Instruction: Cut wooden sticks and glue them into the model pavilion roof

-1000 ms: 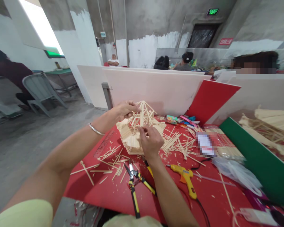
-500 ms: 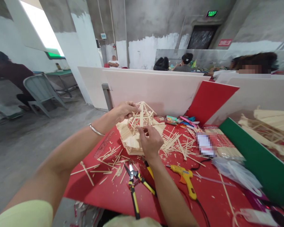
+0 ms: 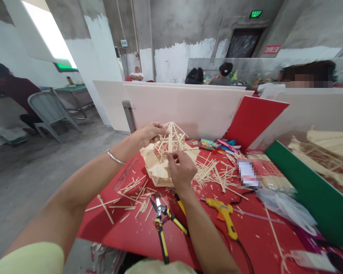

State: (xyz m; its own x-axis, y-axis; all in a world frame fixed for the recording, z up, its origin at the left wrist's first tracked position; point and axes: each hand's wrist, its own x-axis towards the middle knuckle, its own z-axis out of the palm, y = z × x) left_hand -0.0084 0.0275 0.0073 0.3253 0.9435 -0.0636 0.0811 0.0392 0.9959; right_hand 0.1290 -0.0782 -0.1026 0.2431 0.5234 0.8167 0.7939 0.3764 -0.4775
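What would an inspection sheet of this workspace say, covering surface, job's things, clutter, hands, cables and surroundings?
Surface: red tabletop, strewn with small wood scraps.
Job's things: stick structure, with an open peaked frame above its base; yellow glue gun lying right of the right forearm; cutters lying with blades open.
Clutter: loose sticks on both sides of the structure; crumpled plastic bag at the right.
Hands: left hand at the frame's upper part, right hand lower down; exact grip unclear.
Cables: black cable runs from the glue gun's handle out of view.
Surroundings: white boards stand behind; people are seated beyond; grey chair at the left.
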